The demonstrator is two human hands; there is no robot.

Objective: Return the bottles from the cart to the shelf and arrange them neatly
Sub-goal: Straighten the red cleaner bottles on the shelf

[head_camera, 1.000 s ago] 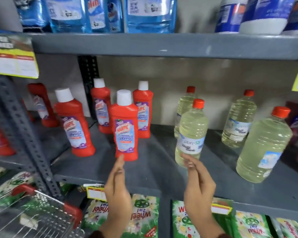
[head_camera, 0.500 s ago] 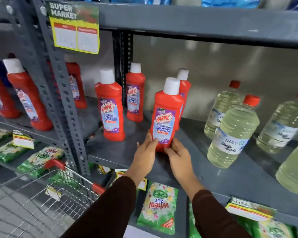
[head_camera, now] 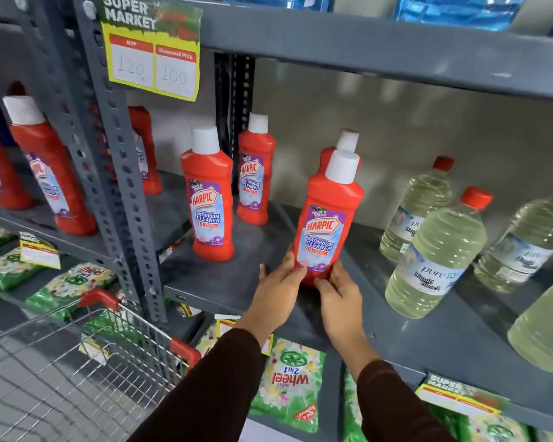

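Head view: since the earlier frame your hands have barely shifted; both remain at the base of the red Harpic bottle, which still stands upright on the grey shelf. Your left hand presses its fingers against the bottle's lower left side; your right hand wraps its fingers around the lower right side, so the bottle is clasped between both. Directly behind this bottle stands a second red bottle, mostly hidden. To the bottle's left stand two more red bottles, apart from it. To its right stand the clear bleach bottles. Left of and below the bottle is the wire cart, with red corner guards.
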